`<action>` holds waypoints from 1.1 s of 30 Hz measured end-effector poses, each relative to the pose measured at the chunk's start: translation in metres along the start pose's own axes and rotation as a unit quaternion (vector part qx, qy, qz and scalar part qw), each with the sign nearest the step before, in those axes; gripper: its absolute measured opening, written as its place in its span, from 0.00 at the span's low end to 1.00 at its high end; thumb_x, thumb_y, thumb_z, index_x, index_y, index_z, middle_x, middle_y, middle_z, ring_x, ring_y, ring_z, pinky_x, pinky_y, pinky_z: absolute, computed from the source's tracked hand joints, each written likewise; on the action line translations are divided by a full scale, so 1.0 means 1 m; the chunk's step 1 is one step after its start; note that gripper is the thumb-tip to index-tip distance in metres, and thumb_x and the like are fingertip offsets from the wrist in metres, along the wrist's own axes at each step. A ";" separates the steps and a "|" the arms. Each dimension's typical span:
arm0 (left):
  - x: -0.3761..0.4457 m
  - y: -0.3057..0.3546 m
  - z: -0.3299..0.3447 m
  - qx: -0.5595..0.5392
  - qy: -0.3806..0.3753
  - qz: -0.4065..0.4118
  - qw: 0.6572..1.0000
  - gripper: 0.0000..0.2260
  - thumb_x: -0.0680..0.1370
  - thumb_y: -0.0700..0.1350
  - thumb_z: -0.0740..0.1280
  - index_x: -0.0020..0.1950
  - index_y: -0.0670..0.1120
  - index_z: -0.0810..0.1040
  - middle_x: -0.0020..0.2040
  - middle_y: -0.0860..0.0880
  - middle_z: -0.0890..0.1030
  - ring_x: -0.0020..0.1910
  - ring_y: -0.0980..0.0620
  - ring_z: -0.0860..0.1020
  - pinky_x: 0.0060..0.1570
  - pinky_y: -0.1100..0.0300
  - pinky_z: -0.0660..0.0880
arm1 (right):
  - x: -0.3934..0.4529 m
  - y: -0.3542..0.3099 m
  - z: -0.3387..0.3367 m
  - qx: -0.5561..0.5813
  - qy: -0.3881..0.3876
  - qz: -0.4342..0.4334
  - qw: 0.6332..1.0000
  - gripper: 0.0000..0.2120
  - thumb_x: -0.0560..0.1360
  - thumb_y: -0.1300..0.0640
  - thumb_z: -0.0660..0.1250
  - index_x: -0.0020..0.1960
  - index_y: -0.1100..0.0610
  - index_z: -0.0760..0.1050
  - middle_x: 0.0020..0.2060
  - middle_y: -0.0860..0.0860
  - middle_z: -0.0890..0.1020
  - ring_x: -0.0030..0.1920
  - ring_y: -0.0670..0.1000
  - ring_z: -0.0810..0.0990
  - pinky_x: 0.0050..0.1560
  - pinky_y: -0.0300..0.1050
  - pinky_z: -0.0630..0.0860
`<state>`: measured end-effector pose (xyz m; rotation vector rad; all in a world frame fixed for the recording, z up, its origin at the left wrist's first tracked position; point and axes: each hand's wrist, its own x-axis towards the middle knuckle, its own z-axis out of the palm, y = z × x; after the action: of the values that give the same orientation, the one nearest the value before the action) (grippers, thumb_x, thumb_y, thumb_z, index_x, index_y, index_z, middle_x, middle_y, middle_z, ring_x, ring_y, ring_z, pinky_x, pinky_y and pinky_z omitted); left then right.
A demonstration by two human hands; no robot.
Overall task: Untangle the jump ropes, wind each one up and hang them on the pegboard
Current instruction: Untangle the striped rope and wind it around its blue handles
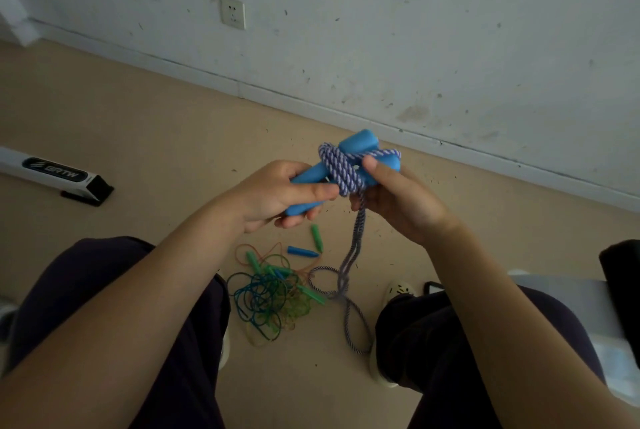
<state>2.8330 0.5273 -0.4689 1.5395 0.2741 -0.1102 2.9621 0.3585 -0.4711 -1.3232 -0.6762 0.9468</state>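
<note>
My left hand [277, 195] grips the blue handles [358, 144] of a purple-and-white braided jump rope [341, 170], which is wound several times around them. My right hand [398, 200] holds the wound bundle from the right, thumb pressed on the coils. A doubled length of the braided rope hangs from the bundle to the floor and ends in loose loops [353, 321]. On the floor between my knees lies a tangle of thin green, blue and orange jump ropes [270, 297] with small green and blue handles [301, 251]. No pegboard is in view.
A white box with a black end [52, 174] lies on the tan floor at the left. The white wall carries a socket [232, 12]. My shoe [398, 290] and a dark phone-like object [433, 288] lie by my right knee. A grey seat edge [568, 293] shows at right.
</note>
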 end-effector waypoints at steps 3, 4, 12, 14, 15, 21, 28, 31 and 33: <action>0.002 0.000 0.002 -0.023 0.053 0.021 0.998 0.15 0.71 0.52 0.71 0.48 0.42 0.77 0.31 0.48 0.77 0.21 0.54 0.67 0.21 0.65 0.61 | 0.001 0.007 0.007 -0.060 -0.020 -0.005 0.998 0.14 0.73 0.47 0.69 0.52 0.55 0.76 0.36 0.52 0.72 0.33 0.47 0.67 0.31 0.40 0.65; 0.003 -0.001 0.002 -0.029 0.071 0.027 0.997 0.14 0.73 0.52 0.71 0.48 0.42 0.77 0.31 0.48 0.77 0.21 0.54 0.67 0.21 0.65 0.61 | 0.001 0.009 0.009 -0.079 -0.031 0.004 0.996 0.15 0.72 0.47 0.71 0.54 0.53 0.77 0.34 0.51 0.68 0.31 0.47 0.64 0.30 0.41 0.61; 0.003 0.003 -0.001 -0.082 0.090 0.033 0.992 0.12 0.72 0.48 0.72 0.48 0.43 0.76 0.32 0.50 0.76 0.24 0.55 0.68 0.26 0.64 0.64 | 0.004 0.009 0.011 -0.120 0.033 0.020 0.992 0.03 0.81 0.63 0.61 0.54 0.59 0.67 0.30 0.53 0.66 0.26 0.45 0.61 0.25 0.36 0.59; 0.004 0.001 0.000 -0.061 0.117 0.042 0.990 0.07 0.75 0.45 0.72 0.45 0.44 0.76 0.32 0.50 0.77 0.24 0.55 0.68 0.26 0.63 0.63 | 0.005 0.010 0.012 -0.138 0.054 0.015 0.989 0.05 0.83 0.62 0.59 0.48 0.59 0.69 0.31 0.55 0.68 0.24 0.45 0.63 0.24 0.35 0.61; 0.004 0.000 0.001 -0.049 0.136 0.044 0.988 0.06 0.77 0.44 0.71 0.45 0.44 0.76 0.32 0.50 0.77 0.24 0.54 0.68 0.26 0.62 0.63 | 0.005 0.010 0.014 -0.157 0.062 0.013 0.986 0.08 0.83 0.61 0.58 0.45 0.59 0.69 0.31 0.56 0.69 0.24 0.46 0.65 0.24 0.36 0.63; 0.007 -0.002 0.005 0.000 0.223 0.052 0.973 0.08 0.78 0.48 0.71 0.44 0.46 0.78 0.31 0.49 0.78 0.25 0.51 0.70 0.25 0.61 0.65 | 0.007 0.020 0.023 -0.251 0.085 0.004 0.964 0.16 0.84 0.58 0.57 0.37 0.58 0.70 0.29 0.52 0.71 0.27 0.46 0.70 0.31 0.36 0.69; 0.004 0.000 -0.005 0.048 0.291 0.065 0.953 0.12 0.77 0.51 0.71 0.40 0.44 0.78 0.31 0.49 0.79 0.23 0.51 0.72 0.23 0.61 0.66 | 0.008 0.026 0.027 -0.238 0.049 0.063 0.968 0.19 0.84 0.52 0.56 0.36 0.56 0.72 0.21 0.43 0.67 0.23 0.43 0.63 0.26 0.36 0.62; 0.003 -0.001 -0.008 0.083 0.297 0.058 0.949 0.12 0.77 0.52 0.71 0.40 0.45 0.78 0.31 0.49 0.79 0.24 0.50 0.73 0.23 0.61 0.67 | 0.008 0.017 0.022 -0.277 0.075 0.039 0.957 0.16 0.82 0.50 0.60 0.40 0.55 0.77 0.21 0.43 0.67 0.23 0.42 0.64 0.28 0.38 0.63; 0.003 -0.001 -0.007 0.093 0.295 0.062 0.949 0.12 0.77 0.52 0.71 0.40 0.45 0.78 0.31 0.50 0.79 0.25 0.50 0.73 0.23 0.61 0.66 | 0.007 0.012 0.014 -0.288 0.089 0.014 0.953 0.11 0.79 0.49 0.66 0.45 0.57 0.77 0.22 0.44 0.66 0.23 0.43 0.62 0.27 0.37 0.61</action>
<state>2.8346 0.5347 -0.4703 1.7478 0.6530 0.4442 2.9509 0.3714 -0.4814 -1.9122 -0.8290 0.6563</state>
